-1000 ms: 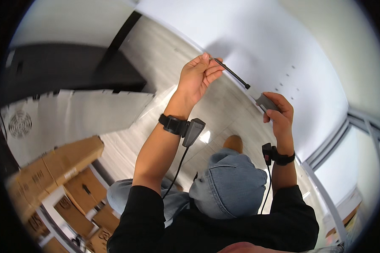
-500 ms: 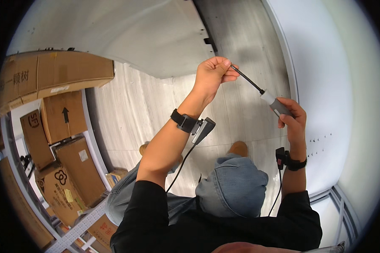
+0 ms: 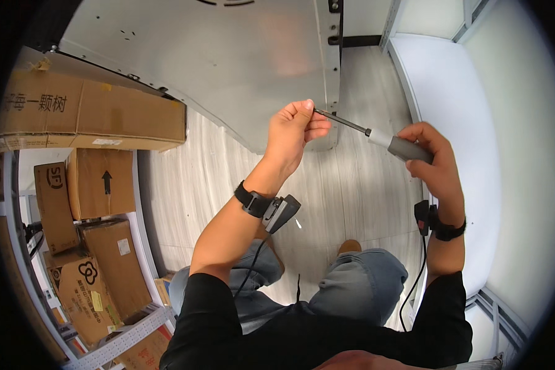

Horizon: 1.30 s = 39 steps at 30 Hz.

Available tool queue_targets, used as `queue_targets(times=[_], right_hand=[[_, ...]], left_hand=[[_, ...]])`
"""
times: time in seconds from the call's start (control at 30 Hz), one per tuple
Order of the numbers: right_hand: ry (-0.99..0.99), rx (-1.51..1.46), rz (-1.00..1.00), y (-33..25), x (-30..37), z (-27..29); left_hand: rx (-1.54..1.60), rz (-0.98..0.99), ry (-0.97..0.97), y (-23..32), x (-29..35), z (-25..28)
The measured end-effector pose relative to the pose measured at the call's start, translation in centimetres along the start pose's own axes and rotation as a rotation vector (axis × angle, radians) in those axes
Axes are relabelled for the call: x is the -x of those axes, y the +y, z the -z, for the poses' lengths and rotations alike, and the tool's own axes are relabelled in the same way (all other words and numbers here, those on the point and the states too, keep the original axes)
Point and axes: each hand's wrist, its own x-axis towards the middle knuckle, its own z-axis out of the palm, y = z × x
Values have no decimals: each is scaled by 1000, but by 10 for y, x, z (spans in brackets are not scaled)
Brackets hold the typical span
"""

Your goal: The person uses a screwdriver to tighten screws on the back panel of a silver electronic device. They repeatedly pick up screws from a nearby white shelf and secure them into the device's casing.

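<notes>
My right hand [image 3: 443, 163] is closed around the grey handle of a screwdriver [image 3: 382, 140], held nearly level with its dark shaft pointing left. My left hand [image 3: 293, 129] pinches the shaft's tip between thumb and forefinger, the other fingers loosely curled. Whether a small part such as a screw sits at that tip is hidden by the fingers. Just beyond both hands stands a large grey metal panel [image 3: 228, 68], with holes and black fittings along its right edge. The screwdriver tip is close to the panel's lower right corner, apparently apart from it.
Cardboard boxes [image 3: 114, 256] fill a metal shelf [image 3: 148, 246] on the left, and a long carton [image 3: 129, 114] juts out above them. A white shelf board [image 3: 438, 80] runs along the right. Pale wood-look floor [image 3: 194, 179] lies below, my knees near. Cables hang from both wrist straps.
The view has shifted, with more of the metal panel now showing. The screwdriver has turned closer to level, its tip still at my left fingers and its handle in my right hand.
</notes>
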Motion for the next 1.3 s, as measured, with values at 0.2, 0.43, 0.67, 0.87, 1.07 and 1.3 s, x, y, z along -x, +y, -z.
queue_targets(times=[0.2, 0.43, 0.67, 0.87, 1.07, 1.3], right_hand=[[99, 75, -16, -88, 11, 12], [323, 147, 41, -138, 56, 0], [552, 66, 77, -108, 73, -66], [668, 175, 260, -67, 57, -104], [717, 246, 308, -62, 43, -121], [758, 293, 357, -56, 37, -128]], left_hand=[[86, -120, -121, 60, 5, -36], [225, -158, -345, 103, 19, -79], [282, -12, -380, 85, 7, -69], [185, -47, -345, 77, -12, -65], [253, -40, -318, 74, -23, -65], [244, -32, -317, 77, -25, -66]])
